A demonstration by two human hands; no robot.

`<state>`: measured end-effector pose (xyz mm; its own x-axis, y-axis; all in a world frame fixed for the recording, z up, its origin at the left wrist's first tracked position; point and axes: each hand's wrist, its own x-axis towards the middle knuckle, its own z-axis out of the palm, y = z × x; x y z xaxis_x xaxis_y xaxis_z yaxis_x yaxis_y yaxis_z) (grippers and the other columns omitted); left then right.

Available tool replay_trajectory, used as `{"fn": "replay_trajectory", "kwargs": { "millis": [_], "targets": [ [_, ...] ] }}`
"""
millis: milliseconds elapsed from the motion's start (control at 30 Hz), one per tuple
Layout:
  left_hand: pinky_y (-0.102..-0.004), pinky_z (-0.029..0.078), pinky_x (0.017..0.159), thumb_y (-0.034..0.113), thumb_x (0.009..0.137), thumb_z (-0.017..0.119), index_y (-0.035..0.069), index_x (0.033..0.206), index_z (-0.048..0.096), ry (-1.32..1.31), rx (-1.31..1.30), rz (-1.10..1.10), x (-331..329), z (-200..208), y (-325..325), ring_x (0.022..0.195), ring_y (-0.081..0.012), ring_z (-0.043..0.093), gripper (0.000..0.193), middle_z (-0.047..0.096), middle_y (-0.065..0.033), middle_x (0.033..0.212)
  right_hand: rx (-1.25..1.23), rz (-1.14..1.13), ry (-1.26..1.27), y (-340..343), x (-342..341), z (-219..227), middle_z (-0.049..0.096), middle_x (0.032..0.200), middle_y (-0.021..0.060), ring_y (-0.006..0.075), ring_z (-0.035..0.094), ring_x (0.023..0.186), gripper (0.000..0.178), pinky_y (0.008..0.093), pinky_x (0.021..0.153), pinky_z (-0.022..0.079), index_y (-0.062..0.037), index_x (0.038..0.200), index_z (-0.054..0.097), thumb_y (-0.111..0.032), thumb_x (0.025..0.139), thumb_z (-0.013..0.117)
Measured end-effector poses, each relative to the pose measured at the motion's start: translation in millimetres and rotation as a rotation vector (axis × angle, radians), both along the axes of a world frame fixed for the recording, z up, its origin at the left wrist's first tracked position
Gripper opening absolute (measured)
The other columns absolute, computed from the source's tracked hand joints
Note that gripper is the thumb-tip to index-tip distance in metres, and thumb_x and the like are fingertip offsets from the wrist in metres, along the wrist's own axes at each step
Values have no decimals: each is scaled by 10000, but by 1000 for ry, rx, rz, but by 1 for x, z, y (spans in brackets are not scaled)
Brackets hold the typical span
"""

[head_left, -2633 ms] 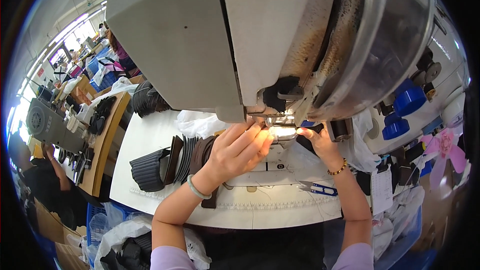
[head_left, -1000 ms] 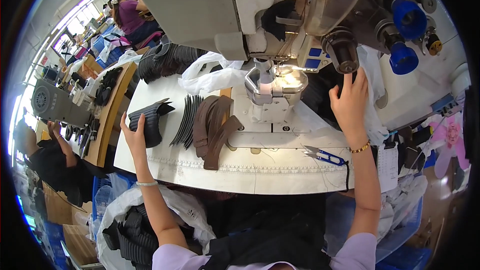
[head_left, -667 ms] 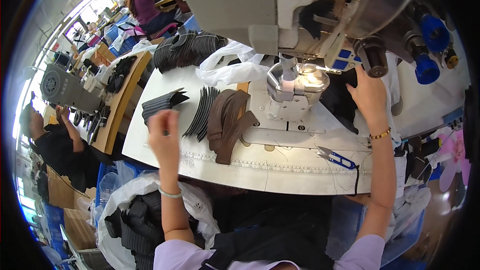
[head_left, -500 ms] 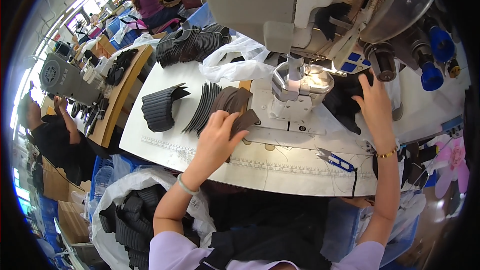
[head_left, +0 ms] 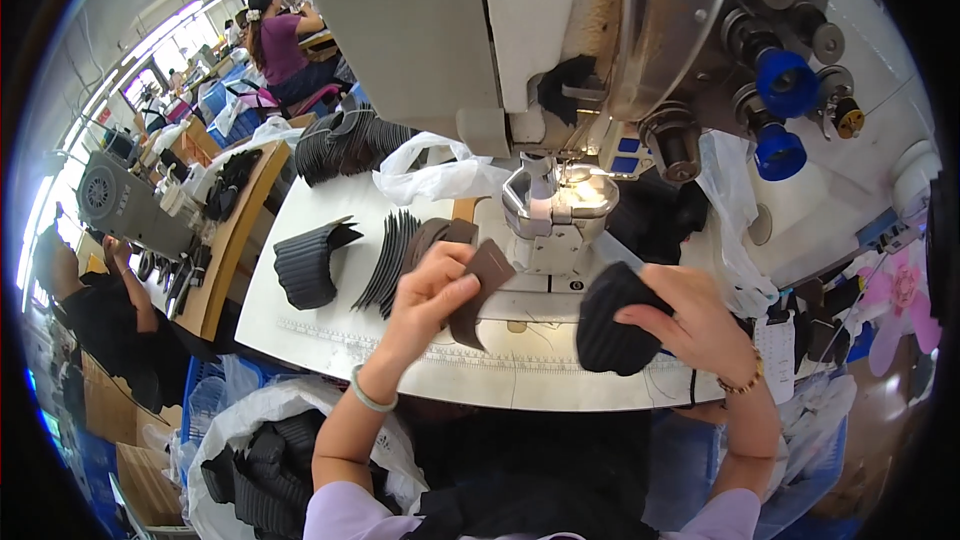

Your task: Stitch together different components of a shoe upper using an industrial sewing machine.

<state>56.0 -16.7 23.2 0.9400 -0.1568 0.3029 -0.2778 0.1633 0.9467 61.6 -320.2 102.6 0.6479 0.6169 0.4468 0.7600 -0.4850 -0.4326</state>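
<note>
My left hand pinches a flat brown piece between thumb and fingers, just left of the sewing machine's lit metal post. Behind that hand is a stack of brown pieces; black curved strips stand beside it. Across the table, my right hand grips a black ribbed piece, thumb on top, over the near edge. More black material lies right of the post. The brown and black pieces in my hands are apart from each other.
The machine head hangs over the table's far side. Ribbed black bundles and white plastic are at left. A bag of black pieces sits below the table edge. Two people work at other benches on the left.
My right hand has come from beside the machine toward me, bringing the black ribbed piece. My left hand has lifted a brown piece off the stack. The blue-handled thread snips are now out of sight.
</note>
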Motion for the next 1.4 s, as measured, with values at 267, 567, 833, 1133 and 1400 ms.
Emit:
{"fn": "replay_trajectory", "kwargs": {
  "millis": [267,567,833,1133,1400],
  "targets": [
    [-209,437,788,101,945,600,-32,1020,659,160,-419,-19,-7,8,-73,891,-78,562,164,629,-40,1028,163,-168,-528,42,28,-9,561,1001,106,273,568,897,380,373,766,453,-18,1074,595,-198,777,749],
    [-227,482,773,110,965,562,5,999,644,312,-650,37,-19,12,-102,855,-81,606,138,647,-24,958,72,-153,-565,38,19,-36,557,1280,135,323,516,1223,368,433,1012,438,-66,1176,639,-67,827,522],
    [-138,332,428,62,940,584,-6,1166,580,-66,-216,459,6,53,-78,552,6,494,236,566,10,816,378,-339,-411,-6,66,-23,694,1023,141,258,662,866,292,313,775,501,-13,1010,689,-55,722,675],
    [-208,418,560,-49,902,523,-10,1283,551,-382,420,151,27,46,-28,707,-56,551,384,564,-46,986,193,-171,-596,29,33,-17,696,986,64,274,665,1005,244,334,836,523,-129,971,739,-185,741,680],
    [-306,474,622,-101,613,626,69,1209,653,-1062,958,443,40,44,-18,731,-204,518,620,504,-76,916,179,-179,-674,30,41,-34,673,1017,42,264,633,1055,251,347,840,528,-145,984,731,-169,744,663]
  ]
}}
